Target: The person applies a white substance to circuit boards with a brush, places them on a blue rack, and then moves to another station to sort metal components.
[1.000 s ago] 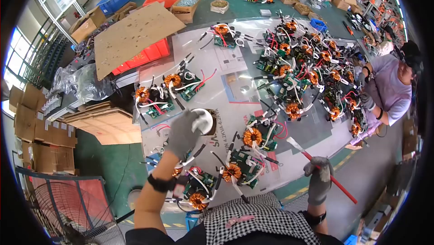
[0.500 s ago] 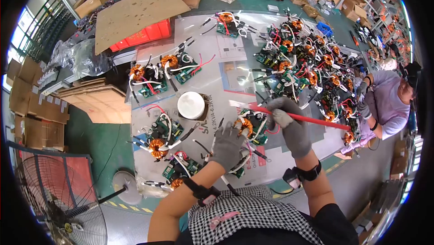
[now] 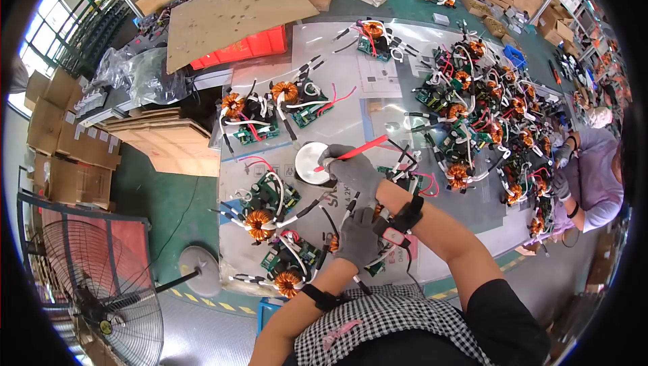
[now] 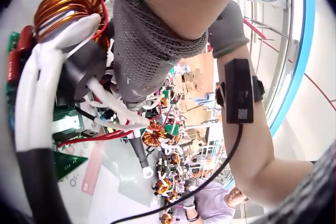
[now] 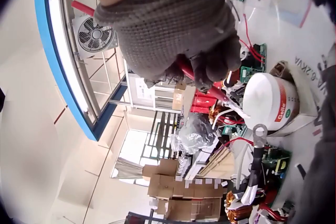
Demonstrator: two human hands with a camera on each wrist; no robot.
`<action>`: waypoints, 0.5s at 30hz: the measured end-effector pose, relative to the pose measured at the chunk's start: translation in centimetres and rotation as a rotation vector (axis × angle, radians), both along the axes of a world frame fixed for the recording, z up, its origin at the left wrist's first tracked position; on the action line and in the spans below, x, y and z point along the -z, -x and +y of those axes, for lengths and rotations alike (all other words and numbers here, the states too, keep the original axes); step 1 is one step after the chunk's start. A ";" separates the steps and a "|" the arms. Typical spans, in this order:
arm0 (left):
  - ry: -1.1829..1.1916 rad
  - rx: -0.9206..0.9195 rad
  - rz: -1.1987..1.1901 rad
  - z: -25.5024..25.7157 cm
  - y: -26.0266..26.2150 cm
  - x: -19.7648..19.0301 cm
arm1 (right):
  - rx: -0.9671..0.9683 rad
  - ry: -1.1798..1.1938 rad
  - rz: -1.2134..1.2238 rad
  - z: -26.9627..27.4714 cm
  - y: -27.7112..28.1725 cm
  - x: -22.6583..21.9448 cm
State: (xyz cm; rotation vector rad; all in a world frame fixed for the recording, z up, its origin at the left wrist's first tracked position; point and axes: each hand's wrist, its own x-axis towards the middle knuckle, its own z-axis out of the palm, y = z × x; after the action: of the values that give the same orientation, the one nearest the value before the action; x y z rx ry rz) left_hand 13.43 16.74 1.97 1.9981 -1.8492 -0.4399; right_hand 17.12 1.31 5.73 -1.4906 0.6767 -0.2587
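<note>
My right hand [image 3: 354, 172] grips a red stick [image 3: 366, 147], its lower end at the white tub [image 3: 310, 162]. In the right wrist view, the stick's whitish tip [image 5: 237, 109] is beside the mouth of the tub [image 5: 268, 100], which stands in a small cardboard box [image 5: 310, 106]. My gloved left hand [image 3: 358, 239] is low over a circuit board with a copper coil and thick cables, just below the right hand. In the left wrist view, the left glove [image 4: 147, 50] is close to white cables [image 4: 113, 103]; its fingertips are hidden.
Boards with coils [image 3: 260, 223] lie left of my hands, and a dense group of them [image 3: 496, 130] covers the table's right side. Another person [image 3: 597, 177] works there. A cardboard sheet [image 3: 236, 15] lies over a red bin [image 3: 250, 49]. A fan [image 3: 104, 298] stands lower left.
My left hand has moved from the tub down to the board near the table's front. My right hand has brought the red stick from the right over to the tub.
</note>
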 end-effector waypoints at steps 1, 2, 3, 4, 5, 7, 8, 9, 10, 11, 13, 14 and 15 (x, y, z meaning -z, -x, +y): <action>-0.014 -0.001 0.000 -0.2 -0.1 0.0 | -0.005 -0.067 0.035 -0.3 0.0 0.2; -0.026 -0.003 0.002 -0.4 -0.2 0.0 | -0.011 -0.133 0.072 -0.9 0.2 0.1; -0.039 -0.005 0.004 -0.6 -0.2 -0.1 | -0.016 -0.198 0.109 -1.5 0.3 -0.3; -0.032 -0.010 0.020 -0.8 -0.3 -0.2 | 0.005 -0.236 0.087 -2.2 0.5 -0.1; -0.024 -0.014 0.036 -1.0 -0.3 -0.2 | 0.029 -0.273 0.064 -3.1 0.8 0.1; -0.011 -0.008 0.046 -1.2 -0.3 -0.1 | 0.069 -0.322 0.055 -4.1 1.2 -0.3; -0.004 0.001 0.039 -1.3 -0.4 -0.1 | 0.083 -0.333 0.068 -4.4 1.5 -0.7; 0.004 0.009 0.032 -1.4 -0.4 0.0 | 0.096 -0.342 0.081 -4.6 1.7 -1.4; 0.014 0.009 -0.001 -1.4 -0.3 0.2 | 0.103 -0.336 0.089 -4.6 1.7 -1.8; 0.023 0.010 -0.036 -1.4 -0.2 0.6 | 0.092 -0.287 0.049 -4.4 1.7 -1.7; 0.021 0.014 -0.072 -1.5 0.0 1.2 | 0.074 -0.189 -0.035 -3.2 1.3 -1.0; 0.011 0.017 -0.075 -1.5 0.0 1.4 | -0.002 0.004 -0.014 -2.5 1.1 0.9; 0.001 0.020 -0.078 -1.4 0.0 1.5 | -0.076 0.179 -0.023 -1.3 1.1 0.4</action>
State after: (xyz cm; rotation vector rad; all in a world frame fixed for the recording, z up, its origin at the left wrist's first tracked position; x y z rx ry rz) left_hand 13.40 15.32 0.51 2.0252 -1.9167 -0.3714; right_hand 16.02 0.01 5.31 -1.6787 0.5891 -0.2833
